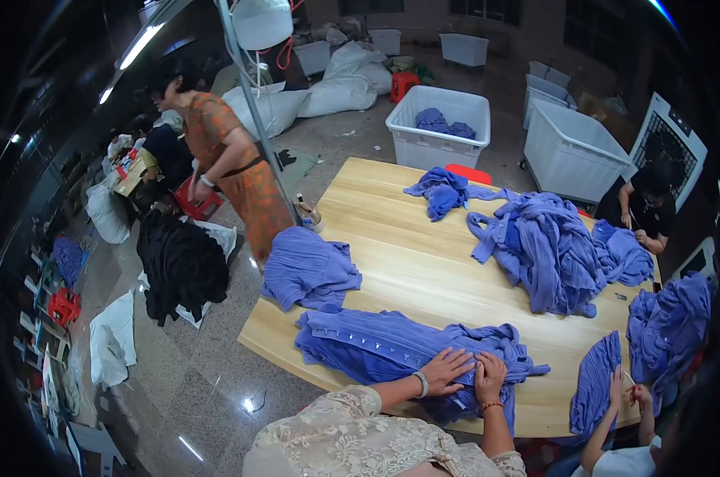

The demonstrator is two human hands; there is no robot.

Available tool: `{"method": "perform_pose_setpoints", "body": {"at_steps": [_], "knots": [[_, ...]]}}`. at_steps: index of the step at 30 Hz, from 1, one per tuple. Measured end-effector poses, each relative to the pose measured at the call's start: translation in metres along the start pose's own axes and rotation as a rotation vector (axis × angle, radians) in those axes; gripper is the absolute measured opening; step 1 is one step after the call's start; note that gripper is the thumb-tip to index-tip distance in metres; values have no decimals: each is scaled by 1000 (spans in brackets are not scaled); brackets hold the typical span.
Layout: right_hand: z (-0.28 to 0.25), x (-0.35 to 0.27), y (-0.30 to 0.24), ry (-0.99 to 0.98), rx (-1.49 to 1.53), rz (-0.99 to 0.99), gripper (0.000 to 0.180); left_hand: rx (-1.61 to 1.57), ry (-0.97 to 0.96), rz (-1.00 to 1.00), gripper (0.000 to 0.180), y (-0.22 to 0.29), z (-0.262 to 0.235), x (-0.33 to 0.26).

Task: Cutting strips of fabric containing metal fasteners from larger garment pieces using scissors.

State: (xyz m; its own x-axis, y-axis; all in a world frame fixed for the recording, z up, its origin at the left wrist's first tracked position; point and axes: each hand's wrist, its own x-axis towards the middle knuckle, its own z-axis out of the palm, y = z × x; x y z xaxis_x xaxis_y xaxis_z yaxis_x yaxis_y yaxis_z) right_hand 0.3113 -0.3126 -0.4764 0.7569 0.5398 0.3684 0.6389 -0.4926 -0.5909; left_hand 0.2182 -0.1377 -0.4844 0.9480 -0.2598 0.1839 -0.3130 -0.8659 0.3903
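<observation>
1. The left hand point(446, 370) lies flat with fingers spread, palm down on a blue knitted garment point(392, 350) stretched along the near edge of the wooden tabletop point(423, 262).
2. The right hand point(489, 377) rests just beside the left one on the same garment; its fingers curl down into the fabric, but whether it pinches a fold or only presses cannot be told.
3. The garment runs from the left near corner of the tabletop toward the hands, and a row of small pale tags or buttons shows along its left part.
4. A bracelet sits on each wrist, and lace sleeves come in from the lower edge.
5. A second folded blue garment point(308, 269) lies just behind the first, at the left edge of the tabletop.
6. A large heap of blue garments point(547, 246) covers the right far side, with a smaller bundle point(439, 191) behind it near the far edge.
7. At the lower right, another person's hands point(626, 389) hold a blue piece point(594, 381) at the tabletop edge.
8. A person in an orange dress point(232, 159) stands on the floor left of the tabletop, beside a pile of black cloth point(181, 266).
9. A white bin point(431, 139) with blue cloth inside stands on the floor beyond the tabletop.
</observation>
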Motion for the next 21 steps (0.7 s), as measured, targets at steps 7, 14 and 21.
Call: {"method": "perform_pose_setpoints", "body": {"at_steps": [7,14,21], "knots": [[0,6,-3,21,5,12,19,3,51,11,66,-3,-5,1],[0,7,-17,7,16,-6,18,4,96,11,66,-4,-5,-9],[-3,6,2,132,17,-63,16,-2,31,31,66,0,-2,6]]}}
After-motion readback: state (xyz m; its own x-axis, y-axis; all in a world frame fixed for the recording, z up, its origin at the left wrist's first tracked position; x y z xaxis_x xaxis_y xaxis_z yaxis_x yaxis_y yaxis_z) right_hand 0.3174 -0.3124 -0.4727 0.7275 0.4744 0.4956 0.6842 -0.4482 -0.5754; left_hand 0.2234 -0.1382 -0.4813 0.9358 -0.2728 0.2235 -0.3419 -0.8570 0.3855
